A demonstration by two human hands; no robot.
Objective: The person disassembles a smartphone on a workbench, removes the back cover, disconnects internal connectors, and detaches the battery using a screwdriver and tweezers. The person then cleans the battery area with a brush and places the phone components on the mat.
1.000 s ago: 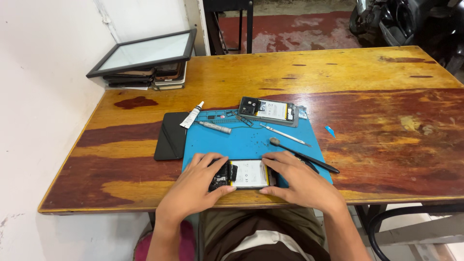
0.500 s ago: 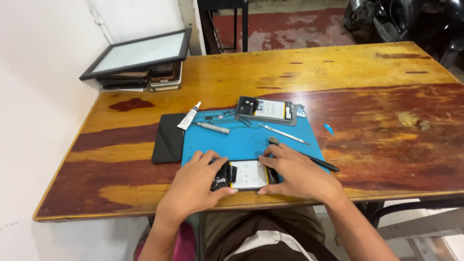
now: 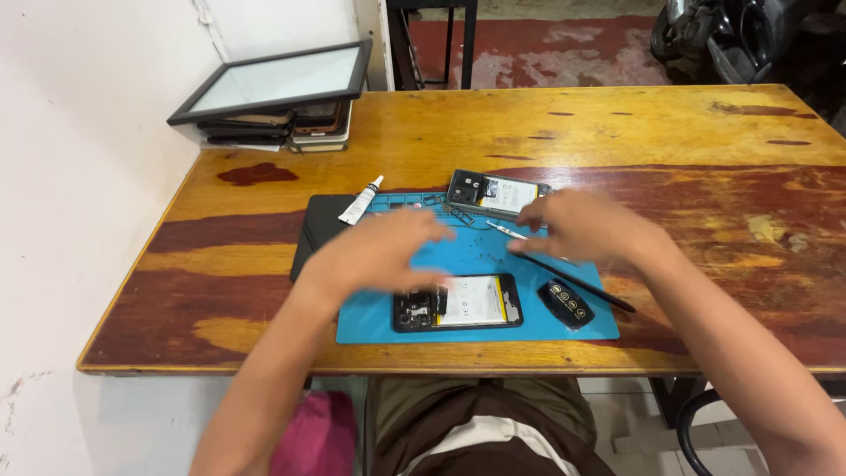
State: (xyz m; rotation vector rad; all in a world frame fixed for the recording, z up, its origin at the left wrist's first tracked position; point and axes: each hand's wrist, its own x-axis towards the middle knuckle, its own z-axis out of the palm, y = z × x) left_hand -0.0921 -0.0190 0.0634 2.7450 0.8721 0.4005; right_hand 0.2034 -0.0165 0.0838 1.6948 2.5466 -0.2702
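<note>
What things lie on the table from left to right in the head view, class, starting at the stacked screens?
Stack of screens → black pad → white glue tube → opened phone on the blue mat → small black part.

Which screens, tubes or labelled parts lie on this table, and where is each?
Framed glass panel: back left corner atop stacked devices, dark rim, pale face.
Small tube: left of the blue mat, white, dark cap.
Opened phone: near mat edge, below the left hand, black with white-and-yellow battery label.
Second opened phone: mat's far edge, by the right hand.
</note>
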